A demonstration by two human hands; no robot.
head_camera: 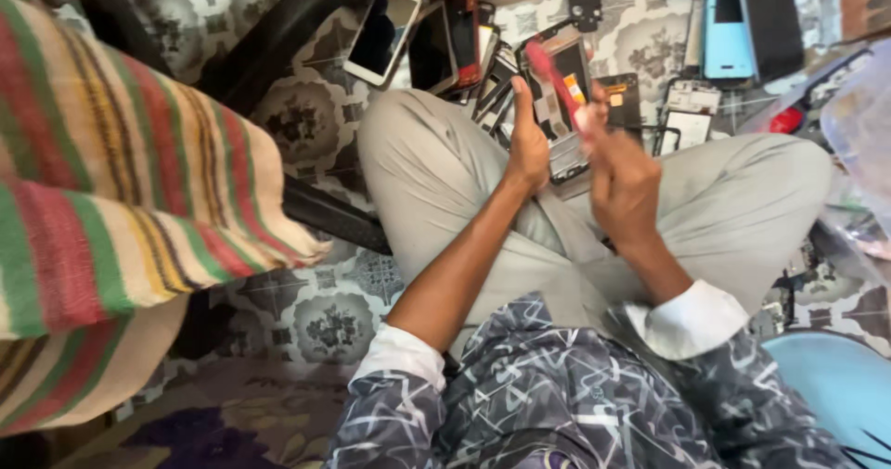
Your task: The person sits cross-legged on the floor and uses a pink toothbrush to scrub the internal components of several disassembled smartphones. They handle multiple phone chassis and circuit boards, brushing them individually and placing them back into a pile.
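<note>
I sit cross-legged in grey trousers on a patterned floor. My left hand (527,144) grips the edge of an opened phone body (568,98) with bare circuit parts, thumb up along its side. My right hand (624,183) is closed around a red-handled tool (554,77), its shaft slanting up and left over the phone. Both hands hover above my knees, close together.
Several phones and screens lie on the floor ahead: a white phone (380,31), dark screens (445,47), a light blue phone (728,33), loose frames (687,116). A striped cloth (111,181) fills the left. A clear plastic tub (863,126) and blue object (835,385) sit right.
</note>
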